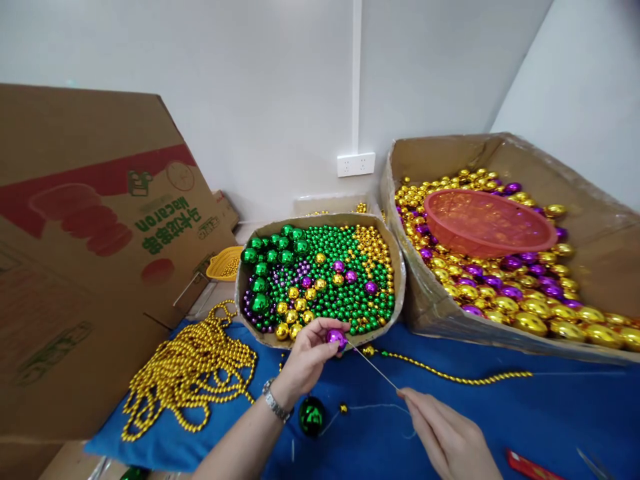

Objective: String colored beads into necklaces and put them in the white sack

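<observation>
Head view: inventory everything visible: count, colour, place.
Held bead: one, purple, centre
Needle or wire: one, silvery, centre
Low box: one, brown, centre
Mixed beads: uncountable, green, gold, purple, low box
Tall box: one, brown, right
Other beads: many, gold, purple, tall box
Basin: one, red, atop other beads
Looped strands: uncountable, gold, left
Short strand: one, mostly gold, right
Big bead: one, green, lower centre
Cloth: one, blue, beneath
Printed box: one, brown, left
Socket: one, white, back
Basket: one, yellow, left
Unclear item: one, red, lower right
Watch: one, silver, wrist
Left hand: one, centre
Right hand: one, lower right

Needle [373,364] tip — hidden at purple bead [335,340]; red object [530,465] — cut by bottom edge.
</observation>
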Available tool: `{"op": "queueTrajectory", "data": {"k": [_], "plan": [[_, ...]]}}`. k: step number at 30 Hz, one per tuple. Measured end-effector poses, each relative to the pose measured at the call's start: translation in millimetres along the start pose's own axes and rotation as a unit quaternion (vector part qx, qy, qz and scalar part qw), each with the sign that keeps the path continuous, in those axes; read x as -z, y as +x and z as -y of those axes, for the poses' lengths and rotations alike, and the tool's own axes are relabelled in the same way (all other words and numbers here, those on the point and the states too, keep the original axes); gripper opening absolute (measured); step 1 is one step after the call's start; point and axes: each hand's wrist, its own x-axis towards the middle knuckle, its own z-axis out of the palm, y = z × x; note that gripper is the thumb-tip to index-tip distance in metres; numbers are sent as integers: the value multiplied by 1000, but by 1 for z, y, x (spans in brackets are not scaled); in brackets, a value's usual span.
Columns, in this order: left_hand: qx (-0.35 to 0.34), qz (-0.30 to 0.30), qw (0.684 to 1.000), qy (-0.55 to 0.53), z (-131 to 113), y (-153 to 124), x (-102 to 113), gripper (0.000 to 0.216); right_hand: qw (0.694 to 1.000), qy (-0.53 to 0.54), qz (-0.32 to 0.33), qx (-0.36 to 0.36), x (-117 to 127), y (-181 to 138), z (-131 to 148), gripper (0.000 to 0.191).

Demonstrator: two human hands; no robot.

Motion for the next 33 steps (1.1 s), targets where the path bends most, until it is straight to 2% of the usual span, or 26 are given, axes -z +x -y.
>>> {"op": "queueTrajectory", "data": {"k": [3,5,7,12,16,20,23,27,29,31,32,33], "plan": [[-19,26,994,107,-4,-1,2,33,999,-45,8,23,2,-2,-5,31],[-12,57,988,142,-3,-2,0,37,997,-66,11,27,3,0,-6,33],[7,64,991,115,0,-4,-4,41,998,-61,10,21,1,2,-4,34],[19,3,1000,5,12,-6,-14,38,1000,21,20,-3,-7,4,3,31],[14,-10,1000,18,13,-6,-14,37,1000,1,-16,-4,-12,1,5,29],[34,-17,999,2,14,-5,-12,37,998,61,13,-27,-12,2,6,30],[36,-24,999,13,21,-6,-13,39,997,63,1,-41,-14,2,9,30],[54,18,998,36,24,-11,-17,43,993,105,19,-54,-17,1,11,29],[37,47,995,76,19,-8,-16,43,994,96,-1,-54,-16,0,10,27],[-7,48,984,169,9,2,-11,38,995,81,-13,-59,-14,0,5,26],[-37,38,967,249,4,10,-8,36,995,74,-14,-62,-13,-1,2,25],[-66,30,932,354,0,20,-5,32,996,63,-19,-62,-12,-1,-1,25]]}}
